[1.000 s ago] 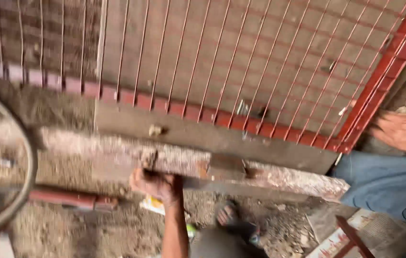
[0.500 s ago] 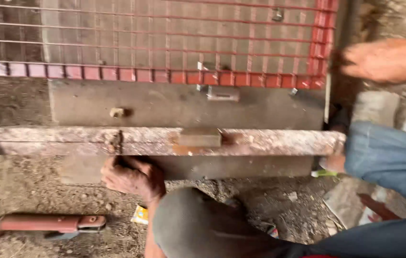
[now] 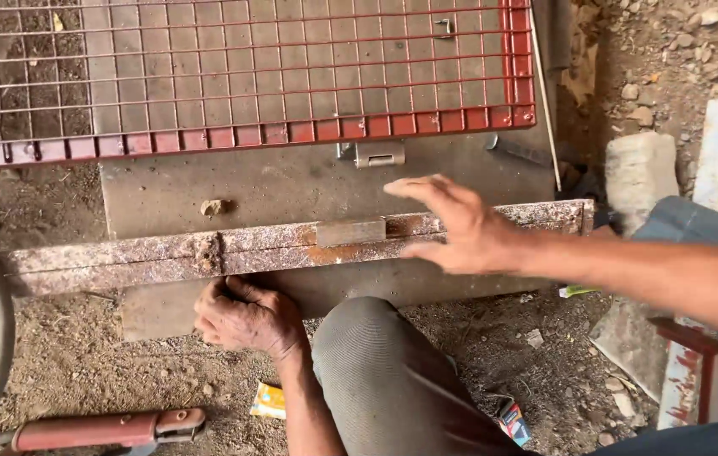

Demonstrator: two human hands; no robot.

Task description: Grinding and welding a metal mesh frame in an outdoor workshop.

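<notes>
- Now swung in from the right edge: right hand, fingers spread apart, hovering over rusty, paint-flecked steel angle bar.
- Left hand curled, gripping bar's underside, lying across grey metal plate below red-framed wire mesh panel.

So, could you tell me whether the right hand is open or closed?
Open: the right hand hovers with fingers spread over the rusty angle bar, gripping nothing.
</notes>
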